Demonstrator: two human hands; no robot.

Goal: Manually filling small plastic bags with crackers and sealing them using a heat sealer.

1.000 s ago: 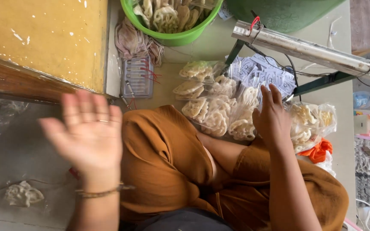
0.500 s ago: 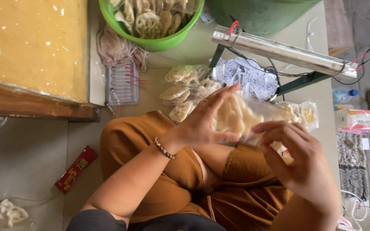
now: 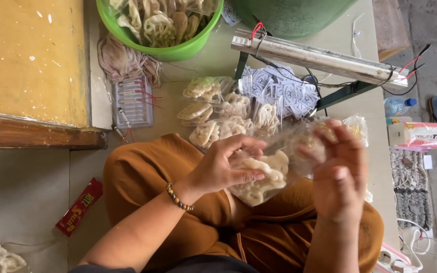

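Note:
A clear plastic bag of pale crackers (image 3: 259,179) is held over my lap, above brown trousers. My left hand (image 3: 221,164), with a bead bracelet at the wrist, pinches the bag's lower part. My right hand (image 3: 337,174) grips the bag's open upper end, fingers blurred. Several filled cracker bags (image 3: 218,114) lie on the floor just beyond my knees. A pile of small printed paper labels (image 3: 281,91) lies beside them.
A green basin of loose crackers (image 3: 160,28) stands at the top. A metal bar sealer (image 3: 319,58) with wires crosses the upper right. A yellow board (image 3: 26,60) sits at left, a red wrapper (image 3: 79,207) on the floor, a water bottle (image 3: 398,105) at right.
A second ago my left hand was raised open and my right reached to the floor pile. Now both hands hold one cracker bag over my lap.

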